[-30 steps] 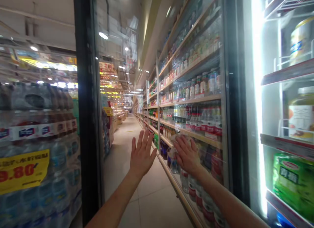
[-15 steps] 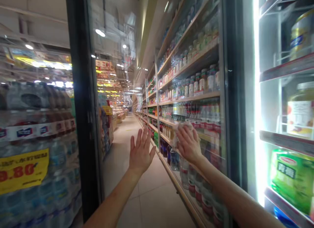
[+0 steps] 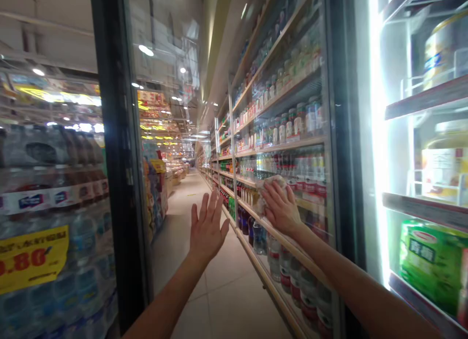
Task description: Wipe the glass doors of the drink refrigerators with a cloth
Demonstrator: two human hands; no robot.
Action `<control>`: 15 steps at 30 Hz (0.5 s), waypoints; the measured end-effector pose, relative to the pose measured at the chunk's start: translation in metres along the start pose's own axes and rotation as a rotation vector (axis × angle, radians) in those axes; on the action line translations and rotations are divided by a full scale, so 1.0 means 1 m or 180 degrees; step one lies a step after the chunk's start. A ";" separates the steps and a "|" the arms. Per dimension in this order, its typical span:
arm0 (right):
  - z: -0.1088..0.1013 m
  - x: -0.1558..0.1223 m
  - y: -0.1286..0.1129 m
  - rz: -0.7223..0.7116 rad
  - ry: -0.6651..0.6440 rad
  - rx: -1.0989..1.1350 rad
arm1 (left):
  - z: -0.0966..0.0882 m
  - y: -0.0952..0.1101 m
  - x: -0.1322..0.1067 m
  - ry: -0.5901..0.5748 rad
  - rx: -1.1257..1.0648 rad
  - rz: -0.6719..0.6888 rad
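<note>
One crumpled cloth is held by the right hand against the glass door, mid-wipe, I'd say; the left hand splays wide, empty. Sliding onward calls for even pressure.

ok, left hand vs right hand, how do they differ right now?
The left hand has nothing visible in it; the right hand lies over a crumpled pale cloth. The left hand's fingers point mostly upward; the right hand's slant up and left. Both have their backs toward the camera.
</note>
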State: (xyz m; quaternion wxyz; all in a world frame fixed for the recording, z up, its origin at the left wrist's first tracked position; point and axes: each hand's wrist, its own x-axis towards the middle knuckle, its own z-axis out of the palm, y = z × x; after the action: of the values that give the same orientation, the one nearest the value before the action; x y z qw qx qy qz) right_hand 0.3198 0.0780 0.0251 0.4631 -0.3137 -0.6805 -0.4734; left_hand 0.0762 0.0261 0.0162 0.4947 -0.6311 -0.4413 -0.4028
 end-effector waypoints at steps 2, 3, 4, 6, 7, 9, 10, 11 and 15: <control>-0.002 -0.004 0.025 0.0622 0.0195 -0.0116 | 0.000 0.000 0.000 0.0021 0.0013 0.0009; -0.003 -0.004 0.039 0.1071 0.0325 -0.0189 | 0.000 0.001 0.000 0.0029 0.0017 0.0015; -0.004 -0.001 0.052 0.1506 0.0443 -0.0241 | 0.000 0.001 0.000 0.0033 0.0020 0.0015; -0.003 0.010 0.064 0.2101 0.0593 -0.0279 | 0.000 0.001 0.000 0.0033 0.0019 0.0009; -0.002 0.016 0.062 0.2189 0.0618 -0.0276 | 0.000 0.001 0.000 0.0037 0.0015 0.0009; 0.000 0.027 0.045 0.1913 0.0528 -0.0246 | 0.000 0.000 0.000 0.0058 0.0002 0.0021; 0.001 0.031 0.034 0.1569 0.0424 -0.0210 | 0.001 0.000 0.000 0.0073 -0.0004 0.0033; 0.001 0.033 0.024 0.1133 0.0288 -0.0155 | 0.001 -0.001 0.000 0.0089 -0.0006 0.0045; -0.004 0.023 0.025 0.0347 0.0001 -0.0012 | 0.001 -0.001 0.000 0.0108 0.0010 0.0079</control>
State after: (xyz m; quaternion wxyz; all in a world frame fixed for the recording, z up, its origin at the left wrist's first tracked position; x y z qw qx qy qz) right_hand 0.3337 0.0829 0.0560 0.4877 -0.3511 -0.6614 -0.4488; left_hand 0.0750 0.0268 0.0162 0.5081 -0.6288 -0.4256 -0.4065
